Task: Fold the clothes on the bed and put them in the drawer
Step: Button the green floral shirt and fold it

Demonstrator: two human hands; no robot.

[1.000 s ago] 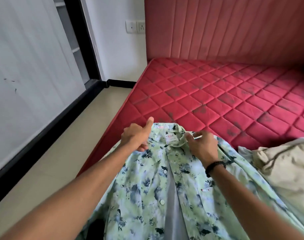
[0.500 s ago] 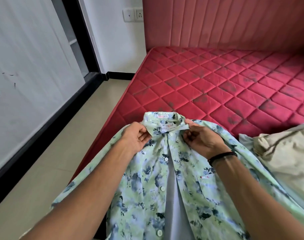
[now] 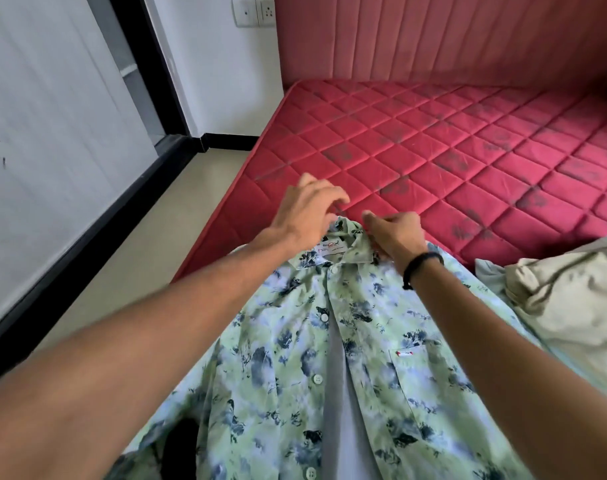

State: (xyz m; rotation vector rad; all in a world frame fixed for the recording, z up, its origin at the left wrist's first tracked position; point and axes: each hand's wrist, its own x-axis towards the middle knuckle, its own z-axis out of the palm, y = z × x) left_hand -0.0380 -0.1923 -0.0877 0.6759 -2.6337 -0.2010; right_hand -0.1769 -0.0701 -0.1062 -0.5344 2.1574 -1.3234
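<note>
A green shirt with dark blue blotches lies front up at the near corner of the red quilted bed; its front placket is slightly parted. My left hand hovers over the left of the collar with fingers loosely spread, holding nothing. My right hand, with a black band on its wrist, pinches the right side of the collar. The collar label shows between the two hands.
A crumpled beige garment lies on the bed to the right of the shirt. The padded red headboard stands at the back. White wardrobe doors with a black base line the left, with pale floor between.
My left hand has let go of the collar and lifted above it with fingers spread. The right hand stays on the collar. The view has shifted closer over the shirt.
</note>
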